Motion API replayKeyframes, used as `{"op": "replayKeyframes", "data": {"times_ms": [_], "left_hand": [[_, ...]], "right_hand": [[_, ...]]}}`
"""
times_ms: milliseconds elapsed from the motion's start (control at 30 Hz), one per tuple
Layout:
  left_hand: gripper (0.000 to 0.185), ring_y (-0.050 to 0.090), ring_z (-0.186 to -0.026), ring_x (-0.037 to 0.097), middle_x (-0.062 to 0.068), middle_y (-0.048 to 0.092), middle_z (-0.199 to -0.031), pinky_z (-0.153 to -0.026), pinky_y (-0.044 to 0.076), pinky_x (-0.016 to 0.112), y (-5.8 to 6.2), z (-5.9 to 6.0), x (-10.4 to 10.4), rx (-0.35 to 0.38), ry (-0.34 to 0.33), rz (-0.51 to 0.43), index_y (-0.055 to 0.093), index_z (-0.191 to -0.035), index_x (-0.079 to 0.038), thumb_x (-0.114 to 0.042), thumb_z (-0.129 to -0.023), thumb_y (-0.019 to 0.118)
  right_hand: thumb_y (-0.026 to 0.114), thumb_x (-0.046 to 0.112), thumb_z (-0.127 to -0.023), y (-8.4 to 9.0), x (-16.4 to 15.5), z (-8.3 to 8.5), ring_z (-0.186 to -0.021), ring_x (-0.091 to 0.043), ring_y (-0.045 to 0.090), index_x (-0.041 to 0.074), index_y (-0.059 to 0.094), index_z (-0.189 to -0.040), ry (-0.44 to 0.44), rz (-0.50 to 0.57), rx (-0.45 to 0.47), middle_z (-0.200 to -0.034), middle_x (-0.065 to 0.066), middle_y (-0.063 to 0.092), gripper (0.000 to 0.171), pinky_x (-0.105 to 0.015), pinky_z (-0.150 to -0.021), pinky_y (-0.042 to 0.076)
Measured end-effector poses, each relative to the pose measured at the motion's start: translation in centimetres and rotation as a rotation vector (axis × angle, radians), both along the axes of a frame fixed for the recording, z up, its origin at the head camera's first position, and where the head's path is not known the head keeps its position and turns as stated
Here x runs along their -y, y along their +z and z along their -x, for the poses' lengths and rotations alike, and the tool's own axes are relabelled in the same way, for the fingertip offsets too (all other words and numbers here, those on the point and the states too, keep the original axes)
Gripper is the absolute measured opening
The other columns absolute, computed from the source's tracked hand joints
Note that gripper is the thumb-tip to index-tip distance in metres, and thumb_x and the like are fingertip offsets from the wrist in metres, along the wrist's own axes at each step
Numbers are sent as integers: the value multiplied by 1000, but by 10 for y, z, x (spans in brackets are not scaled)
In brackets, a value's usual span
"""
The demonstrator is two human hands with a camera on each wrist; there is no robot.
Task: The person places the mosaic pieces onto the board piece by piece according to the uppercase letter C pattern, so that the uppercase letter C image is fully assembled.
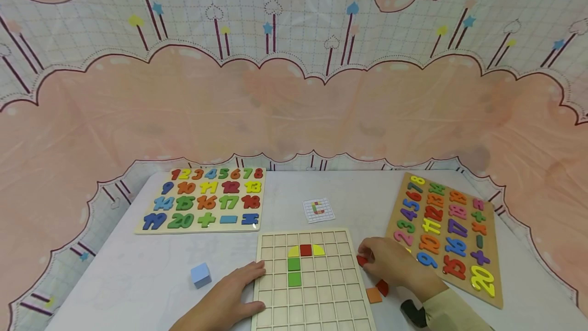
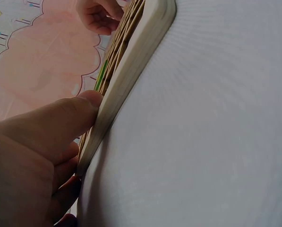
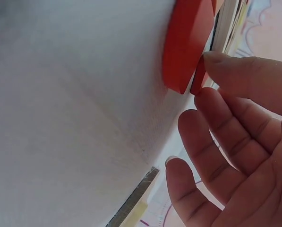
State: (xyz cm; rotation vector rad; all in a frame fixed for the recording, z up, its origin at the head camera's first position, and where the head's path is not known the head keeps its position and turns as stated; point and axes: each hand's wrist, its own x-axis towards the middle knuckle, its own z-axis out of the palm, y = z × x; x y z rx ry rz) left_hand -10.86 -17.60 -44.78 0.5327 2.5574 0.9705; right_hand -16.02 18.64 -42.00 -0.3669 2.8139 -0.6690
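Observation:
My left hand (image 1: 229,290) rests at the left edge of a wooden grid board (image 1: 321,310), fingers spread; in the left wrist view its thumb (image 2: 79,111) touches the board's side. With thumb and a fingertip, my right hand (image 1: 390,264) pinches a small red block (image 3: 198,79) just off the board's right edge. On the board sit two green squares (image 1: 294,272), one above the other, with a yellow quarter-round piece (image 1: 293,252) above them. Right of that piece lie a red square (image 1: 305,250) and another yellow quarter-round piece (image 1: 318,250).
Below my right hand lie another red block (image 1: 382,287), an orange square (image 1: 374,295) and a dark object (image 1: 413,313). A pattern card (image 1: 318,210) lies behind the board. Number boards stand left (image 1: 197,230) and right (image 1: 496,290); a blue cube (image 1: 200,275) is at left.

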Motion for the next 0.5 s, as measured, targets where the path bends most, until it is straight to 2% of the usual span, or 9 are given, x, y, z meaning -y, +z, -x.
{"op": "replayKeyframes", "data": {"times_ms": [133, 500], "left_hand": [[70, 38, -140, 40, 11, 46, -152, -107, 35, 63, 0, 0, 0, 3, 1, -3, 55, -140, -2, -39, -86, 79], [70, 37, -141, 39, 9, 46, -152, -107, 35, 63, 1, 2, -2, 43, 25, 7, 55, -141, -5, -40, -85, 79]], "right_hand": [[79, 4, -82, 0, -1, 0, -75, -13, 52, 11, 69, -98, 12, 22, -3, -82, 6, 59, 20, -29, -69, 52], [76, 4, -84, -2, -5, -2, -80, -15, 54, 12, 70, -101, -31, 38, 51, -86, 6, 61, 20, -36, -78, 54]]}}
